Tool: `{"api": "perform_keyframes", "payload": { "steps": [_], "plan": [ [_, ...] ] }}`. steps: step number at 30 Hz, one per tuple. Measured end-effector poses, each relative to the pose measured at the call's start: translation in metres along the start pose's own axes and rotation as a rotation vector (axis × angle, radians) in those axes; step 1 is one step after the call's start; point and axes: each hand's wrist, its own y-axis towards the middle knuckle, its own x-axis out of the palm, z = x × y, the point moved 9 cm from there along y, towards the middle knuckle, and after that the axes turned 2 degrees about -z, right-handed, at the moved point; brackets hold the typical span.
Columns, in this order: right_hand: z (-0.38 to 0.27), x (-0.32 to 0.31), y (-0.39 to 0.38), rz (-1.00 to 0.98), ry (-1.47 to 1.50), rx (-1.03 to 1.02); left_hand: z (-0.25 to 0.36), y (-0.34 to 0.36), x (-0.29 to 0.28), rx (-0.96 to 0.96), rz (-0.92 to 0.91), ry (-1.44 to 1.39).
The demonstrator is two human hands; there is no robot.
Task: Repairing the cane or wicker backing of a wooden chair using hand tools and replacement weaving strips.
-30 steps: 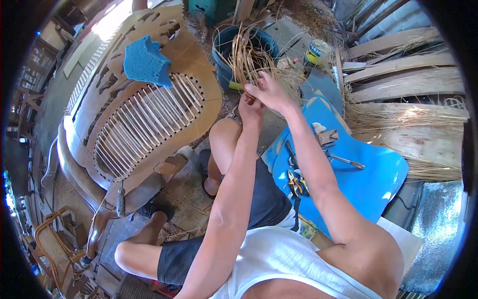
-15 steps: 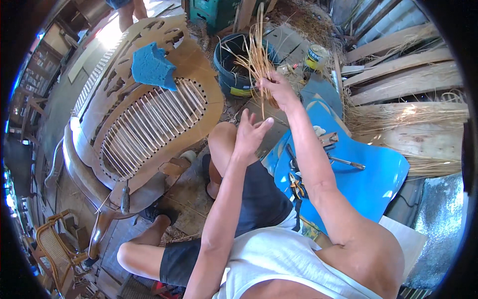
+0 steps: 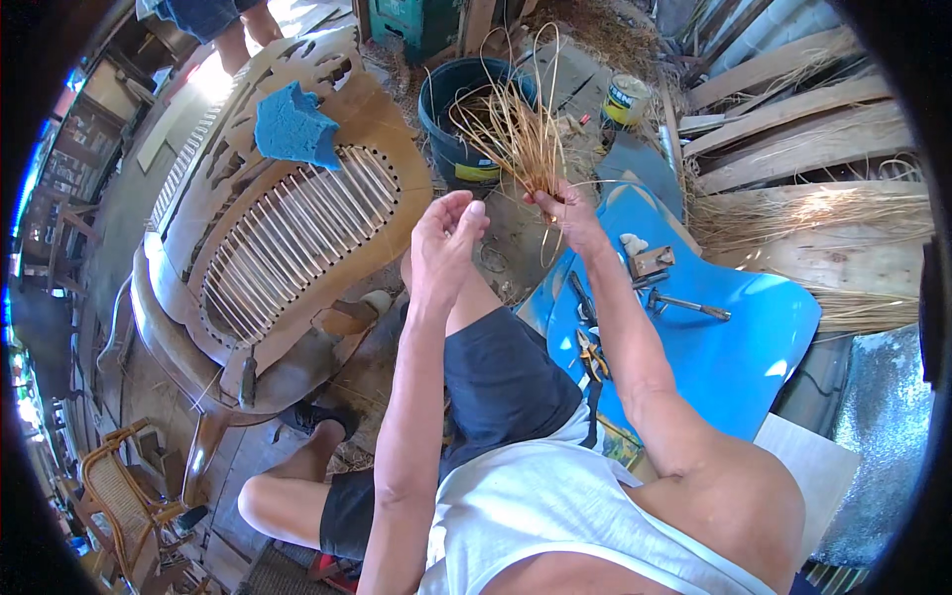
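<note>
My right hand (image 3: 567, 213) grips a bundle of thin tan cane strands (image 3: 526, 139), whose loose ends fan and loop upward in front of a dark bucket (image 3: 441, 129). My left hand (image 3: 446, 243) is raised just left of the bundle, holding nothing, fingers loosely curled and apart. To its left is a carved wooden furniture frame (image 3: 405, 164) with an oval opening crossed by many parallel pale strips (image 3: 288, 248). A blue sponge (image 3: 296, 124) lies at the upper end of that opening.
A blue curved sheet (image 3: 744, 367) carries pliers (image 3: 593, 355) and other tools (image 3: 684, 305). Wooden slats (image 3: 793, 149) with straw-like strands line the right. A tin can (image 3: 625, 99), green crate (image 3: 407, 30) and cane chair (image 3: 124, 496) surround me. Another person's legs (image 3: 233, 45) show at the top left.
My hands have moved apart: the bundle passed into my right hand alone, which came slightly lower, while my left hand let go and moved left. The other person's legs came into view.
</note>
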Motion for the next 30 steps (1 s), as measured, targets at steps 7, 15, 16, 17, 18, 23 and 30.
{"api": "perform_keyframes", "payload": {
  "steps": [7, 15, 16, 17, 18, 23, 30],
  "plan": [
    [0.005, 0.004, 0.007, -0.022, 0.018, -0.003, 0.007, 0.036, 0.017, 0.020, 0.004, -0.013],
    [0.015, 0.008, 0.010, -0.087, 0.108, -0.003, 0.000, 0.081, 0.025, 0.093, 0.061, 0.006],
    [0.014, 0.008, 0.009, -0.089, 0.108, 0.001, -0.004, 0.084, 0.023, 0.073, 0.069, 0.054],
    [0.012, 0.008, 0.008, -0.090, 0.107, 0.004, -0.008, 0.088, 0.021, 0.053, 0.077, 0.103],
    [0.011, 0.007, 0.008, -0.087, 0.092, -0.005, -0.008, 0.091, 0.021, 0.072, 0.087, 0.106],
    [0.003, 0.015, 0.008, -0.101, 0.081, -0.009, -0.013, 0.118, 0.011, 0.148, 0.178, 0.121],
    [0.009, 0.005, 0.009, -0.100, 0.082, -0.016, -0.004, 0.129, 0.025, -0.089, 0.093, 0.043]
  ]
}}
